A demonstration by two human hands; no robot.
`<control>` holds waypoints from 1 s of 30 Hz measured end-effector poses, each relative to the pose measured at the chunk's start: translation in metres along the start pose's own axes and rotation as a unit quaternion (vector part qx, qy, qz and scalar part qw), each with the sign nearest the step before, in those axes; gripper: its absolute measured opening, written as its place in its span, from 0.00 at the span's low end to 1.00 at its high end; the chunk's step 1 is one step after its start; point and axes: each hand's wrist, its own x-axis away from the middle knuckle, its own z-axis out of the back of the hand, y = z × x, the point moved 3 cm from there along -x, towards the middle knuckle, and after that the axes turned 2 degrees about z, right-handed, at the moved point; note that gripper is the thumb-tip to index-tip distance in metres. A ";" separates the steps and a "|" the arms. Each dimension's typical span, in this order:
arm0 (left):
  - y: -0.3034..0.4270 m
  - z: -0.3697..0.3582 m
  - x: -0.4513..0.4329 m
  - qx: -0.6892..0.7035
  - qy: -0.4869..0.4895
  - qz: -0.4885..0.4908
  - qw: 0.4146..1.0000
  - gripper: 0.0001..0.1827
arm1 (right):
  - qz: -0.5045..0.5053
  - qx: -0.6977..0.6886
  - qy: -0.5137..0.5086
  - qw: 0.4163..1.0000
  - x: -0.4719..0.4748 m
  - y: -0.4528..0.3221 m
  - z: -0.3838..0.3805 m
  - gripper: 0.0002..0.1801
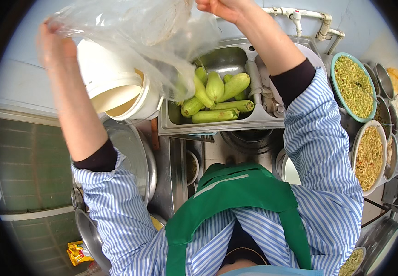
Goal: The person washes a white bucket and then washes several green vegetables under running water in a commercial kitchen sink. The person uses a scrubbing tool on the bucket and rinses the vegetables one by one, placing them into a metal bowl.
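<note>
Both arms are raised, with a clear plastic bag [140, 38] spread between them over the left part of the sink. At the upper left my left hand [59, 45], blurred, grips one edge of the bag. My right hand [224, 8] is at the top edge of the picture with curled fingers, partly cut off; whether it holds the bag cannot be told. Below the bag, several pale green zucchini [216, 86] lie in the left basin of the steel sink [219, 129], some hidden behind the plastic.
White plastic buckets [130, 100] stand left of the sink. Water runs from a white tap [296, 20] into a pale basin [311, 57]. On the right are a teal-rimmed basin [335, 93] and a white-rimmed basin [357, 145] of chopped food, among steel bowls. A large metal lid [150, 165] is at left.
</note>
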 end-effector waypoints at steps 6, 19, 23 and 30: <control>0.059 -0.030 0.106 0.095 -0.154 0.098 0.979 0.17 | -0.081 -0.040 0.120 0.989 0.075 0.007 -0.048 0.21; -0.119 0.082 0.423 0.055 -0.499 0.426 0.752 0.21 | -0.088 0.308 0.128 0.939 0.286 0.165 0.007 0.34; -0.133 0.143 0.446 0.115 -0.105 0.595 0.789 0.43 | -0.015 0.535 -0.137 0.833 0.302 0.189 -0.014 0.24; -0.120 0.146 0.533 0.108 0.022 0.559 0.822 0.45 | -0.054 0.593 -0.485 0.641 0.327 0.245 -0.109 0.14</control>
